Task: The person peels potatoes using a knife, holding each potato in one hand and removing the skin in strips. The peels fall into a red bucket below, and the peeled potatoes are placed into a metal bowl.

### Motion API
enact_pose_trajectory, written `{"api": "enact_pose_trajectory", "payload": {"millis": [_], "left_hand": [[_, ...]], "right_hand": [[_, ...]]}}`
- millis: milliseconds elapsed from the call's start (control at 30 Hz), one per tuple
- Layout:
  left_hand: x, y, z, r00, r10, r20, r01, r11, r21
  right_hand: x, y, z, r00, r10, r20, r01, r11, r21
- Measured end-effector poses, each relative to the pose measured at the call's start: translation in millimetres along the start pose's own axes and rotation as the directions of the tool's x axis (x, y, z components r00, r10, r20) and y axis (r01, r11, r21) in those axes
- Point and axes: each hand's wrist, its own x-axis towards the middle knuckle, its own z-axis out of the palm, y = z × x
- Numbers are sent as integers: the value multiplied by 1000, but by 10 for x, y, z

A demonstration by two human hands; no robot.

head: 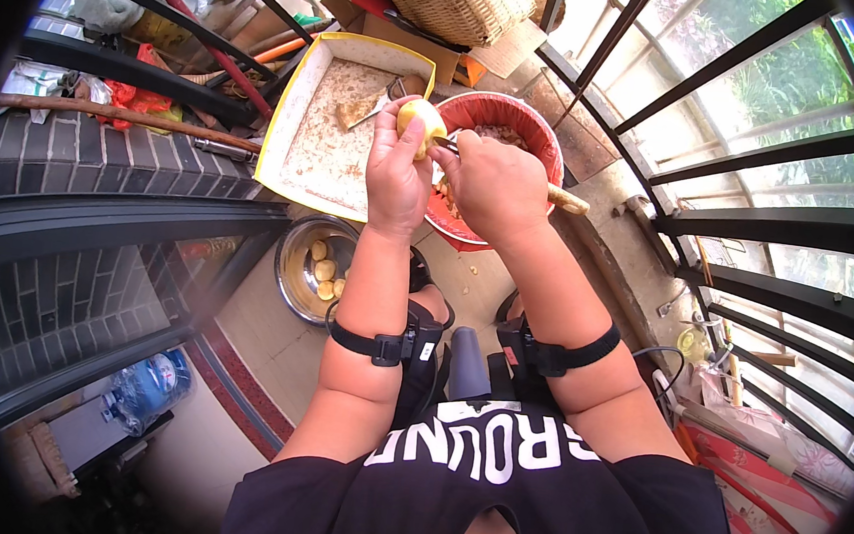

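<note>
My left hand [396,182] grips a peeled, pale yellow potato [417,119], thumb on its near side. My right hand [499,186] is closed around a knife; its short blade [448,144] touches the potato's right side. The wooden handle [569,200] sticks out behind my palm. Below both hands stands a bucket lined with a red plastic bag [554,138], with peelings in it. To the left lies a shallow yellow-rimmed box [295,125], its bottom dusted with brown dirt. In it are an unpeeled brown potato [413,85] and a tan piece [356,111] I cannot identify.
A steel bowl [284,263] with several peeled potatoes [325,269] stands on the tiled floor, partly behind my left forearm. A wicker basket [448,1] sits at the back. Dark metal bars [776,223] line the right side. A blue water jug [150,392] is at lower left.
</note>
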Motion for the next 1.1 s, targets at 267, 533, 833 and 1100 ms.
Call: {"api": "enact_pose_trajectory", "payload": {"millis": [267,533,833,1100], "left_hand": [[-27,24,-32,994,-105,-7,105,994,16],[19,5,82,996,72,-50,-74,997,-28],[-10,-33,12,997,24,-67,-20,997,68],[-16,31,24,987,-125,-100,119,991,-56]], "right_hand": [[-12,-17,36,997,-47,56,46,999,30],[2,6,-34,994,-11,-106,11,1000,-4],[-6,-8,-9,999,-26,37,28,999,-43],[-5,24,73,994,-97,42,96,995,25]]}}
